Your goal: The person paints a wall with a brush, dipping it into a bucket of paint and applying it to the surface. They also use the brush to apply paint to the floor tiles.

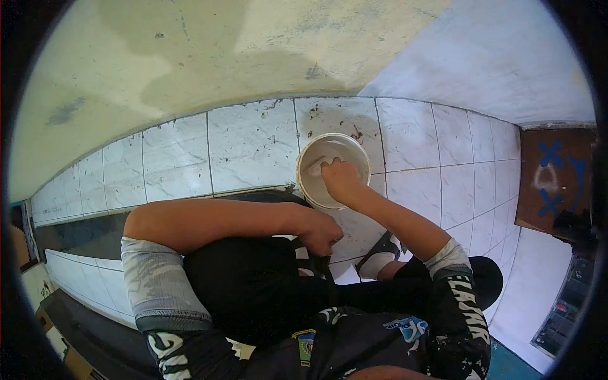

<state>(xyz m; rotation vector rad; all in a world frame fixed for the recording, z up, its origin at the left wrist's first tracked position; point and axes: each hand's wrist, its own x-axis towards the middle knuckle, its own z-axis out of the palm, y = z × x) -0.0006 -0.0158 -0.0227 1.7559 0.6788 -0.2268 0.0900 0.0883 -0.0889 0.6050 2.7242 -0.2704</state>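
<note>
A white bucket [304, 183] stands on the white tiled floor [247, 145] in front of my knees. My right hand [340, 179] reaches down inside it. Its fingers are curled against a whitish lump [315, 168] on the bucket's inner wall, and I cannot tell whether they grip it. My left hand [321, 232] is just outside the bucket's near rim, closed into a fist and resting on the black cloth of my trousers [253, 278]. Both forearms are bare, with the sleeves pushed up.
A pale stained wall [209, 50] rises behind the tiles. A sandalled foot [380, 258] rests on the floor to the right of the bucket. A brown board with blue painted marks [554, 180] lies at the right. A dark step edge [82, 231] runs at the left.
</note>
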